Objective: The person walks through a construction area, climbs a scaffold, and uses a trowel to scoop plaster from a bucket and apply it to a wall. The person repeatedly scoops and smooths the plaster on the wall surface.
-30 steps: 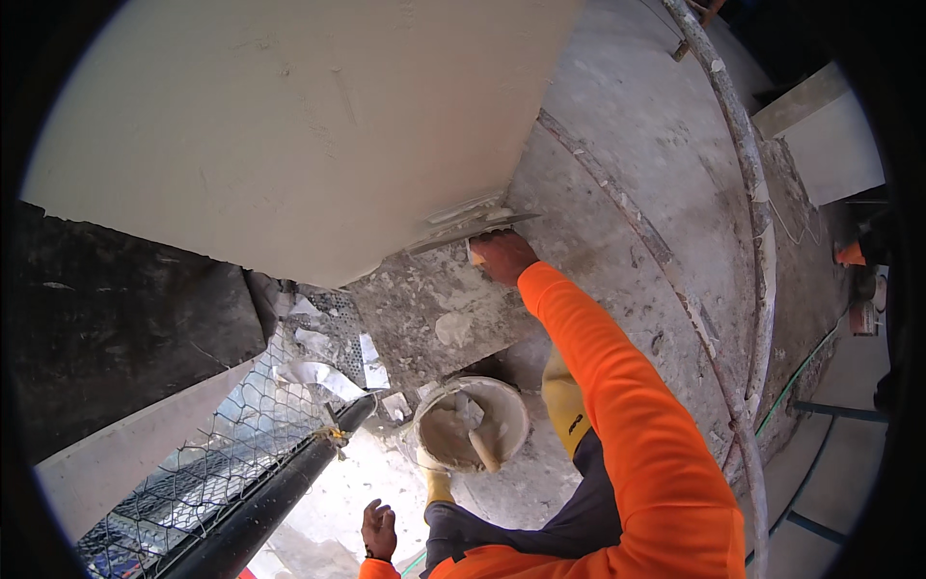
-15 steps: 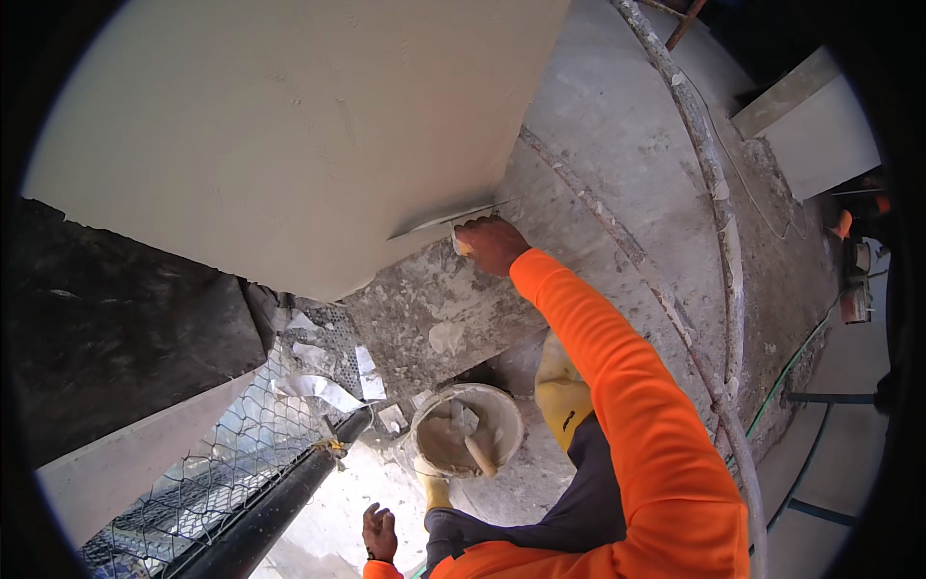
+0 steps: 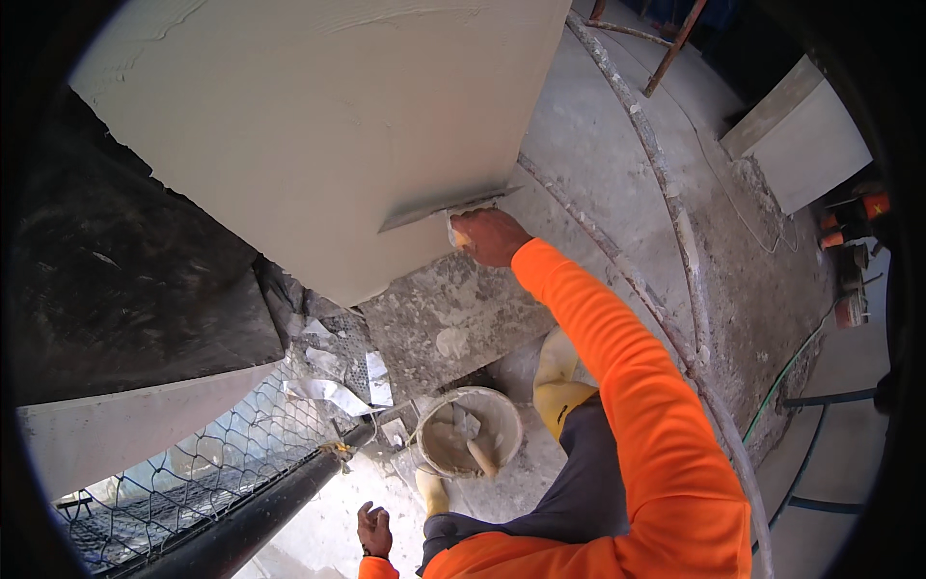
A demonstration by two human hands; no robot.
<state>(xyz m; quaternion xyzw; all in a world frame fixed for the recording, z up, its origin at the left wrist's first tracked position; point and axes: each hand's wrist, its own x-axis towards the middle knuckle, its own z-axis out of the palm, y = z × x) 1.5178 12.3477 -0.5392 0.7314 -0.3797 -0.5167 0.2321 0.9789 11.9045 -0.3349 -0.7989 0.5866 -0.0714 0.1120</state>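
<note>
My right hand [image 3: 491, 237] is closed around the handle of a plastering trowel [image 3: 417, 212]. The trowel's long thin metal blade lies against the lower part of a smooth pale plastered wall face [image 3: 318, 145], close to its right corner. Fingers hide most of the handle. My left hand [image 3: 374, 532] hangs low beside my leg with nothing in it, its fingers loosely bent and the thumb apart. Between my yellow boots stands a round bucket [image 3: 422, 446] of wet plaster, and a small trowel with a wooden handle [image 3: 481, 459] rests inside.
Plaster-splashed poles [image 3: 666, 183] curve across the floor on my right. Paper scraps [image 3: 328, 394] lie left of the bucket, near wire mesh [image 3: 207, 454] and a black rail [image 3: 260, 511]. A dark sheet [image 3: 135, 280] covers the left. A person in orange [image 3: 849, 224] is at far right.
The trowel blade has tilted, so more of its face shows, and it has shifted slightly left along the wall. The view has turned a little. My left hand stays low and empty.
</note>
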